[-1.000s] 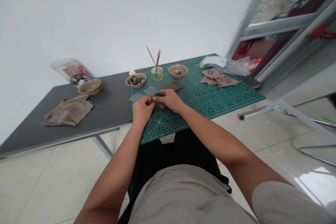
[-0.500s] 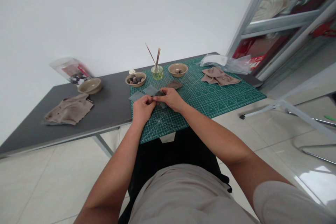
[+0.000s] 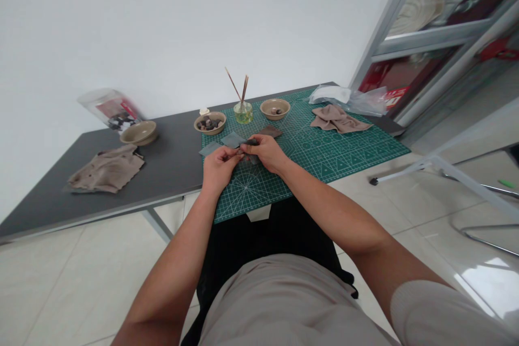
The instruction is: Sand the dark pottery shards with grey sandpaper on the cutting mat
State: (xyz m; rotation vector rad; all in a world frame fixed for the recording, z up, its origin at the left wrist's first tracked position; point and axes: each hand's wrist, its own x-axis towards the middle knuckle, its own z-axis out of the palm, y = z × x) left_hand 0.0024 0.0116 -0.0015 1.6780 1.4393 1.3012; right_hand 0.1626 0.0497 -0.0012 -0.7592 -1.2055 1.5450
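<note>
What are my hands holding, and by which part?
The right hand pinches a small dark grey piece between thumb and fingers; the left hand is at its left side, its grip unclear.

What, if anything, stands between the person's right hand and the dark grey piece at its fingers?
Nothing visible: the right hand holds the dark grey piece over the green mat. The left hand is close by; its grip is unclear.
</note>
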